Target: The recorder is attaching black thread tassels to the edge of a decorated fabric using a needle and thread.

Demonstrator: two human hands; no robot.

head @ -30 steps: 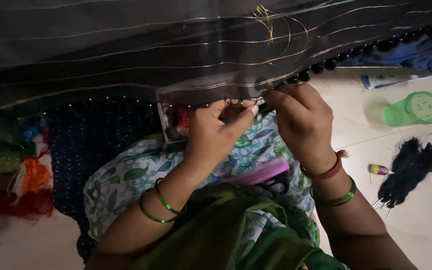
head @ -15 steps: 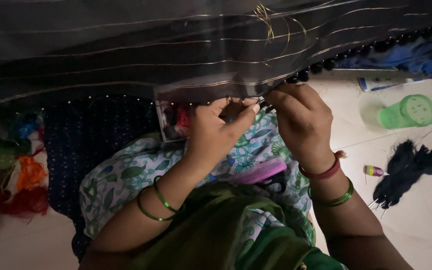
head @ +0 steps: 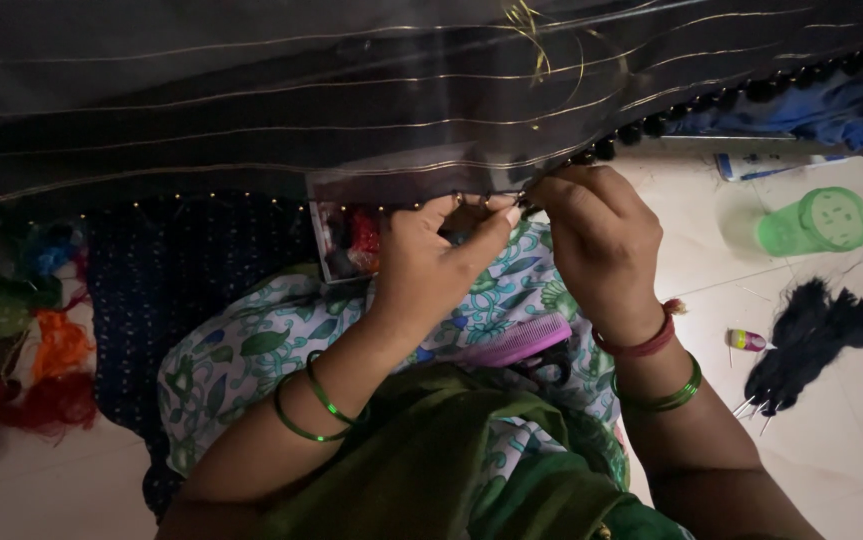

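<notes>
A sheer dark fabric (head: 251, 90) with thin gold stripes stretches across the top of the view, and its lower edge, trimmed with a row of small black bead tassels (head: 641, 128), hangs just above the person's lap. Both hands meet at that edge: the left hand (head: 431, 262) pinches the hem between thumb and fingertips, and the right hand (head: 596, 235) is clenched close against it, fingers curled on the same spot of the border; what the right fingers hold is too small to tell. The fabric hides the tips of both hands in part. Under the hands lies a white cloth printed with green leaves (head: 251, 350), soft and crumpled, and on it a pink comb (head: 521, 340) with fine teeth. Behind the left hand sits a small clear box (head: 346, 240) with red bits inside. On the pale tiled floor (head: 851, 440) to the right stand a green translucent plastic cup (head: 816, 222) lying on its side, a tuft of black thread (head: 821, 335) with pale tips, and a small pink-and-yellow spool (head: 748, 341). To the left, orange and red thread bundles (head: 51, 350) lie in shadow. Green bangles (head: 311, 410) ring both wrists.
</notes>
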